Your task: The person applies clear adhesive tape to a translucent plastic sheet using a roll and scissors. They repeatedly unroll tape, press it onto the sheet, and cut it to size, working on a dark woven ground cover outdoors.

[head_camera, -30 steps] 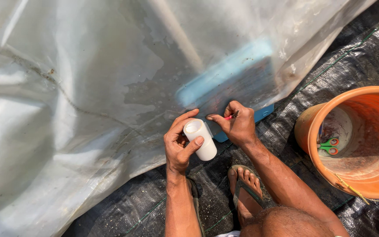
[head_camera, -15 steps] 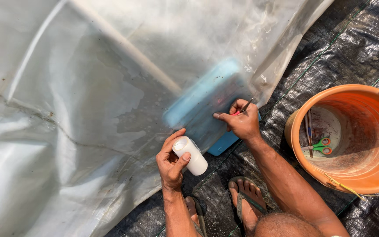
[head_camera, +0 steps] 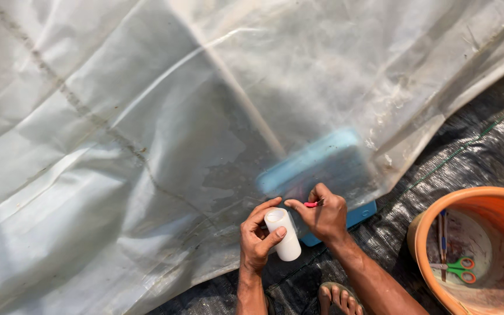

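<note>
Where the translucent plastic sheet [head_camera: 147,134] ends near the lower middle of the view, a white cylindrical roll [head_camera: 283,234] is gripped upright in the left hand [head_camera: 256,242], fingers wrapped around it and thumb pressed on its side. Just beside it, a small red object [head_camera: 311,204] is pinched between thumb and fingertips of the right hand [head_camera: 325,217]. The two hands are held close together, almost touching. A blue board [head_camera: 322,169] is seen under the sheet, one corner exposed. Black woven ground cover [head_camera: 473,151] is spread beneath. An orange bucket [head_camera: 433,227] at the right holds green-handled scissors [head_camera: 457,270]. A sandalled foot [head_camera: 336,297] is visible below.
</note>
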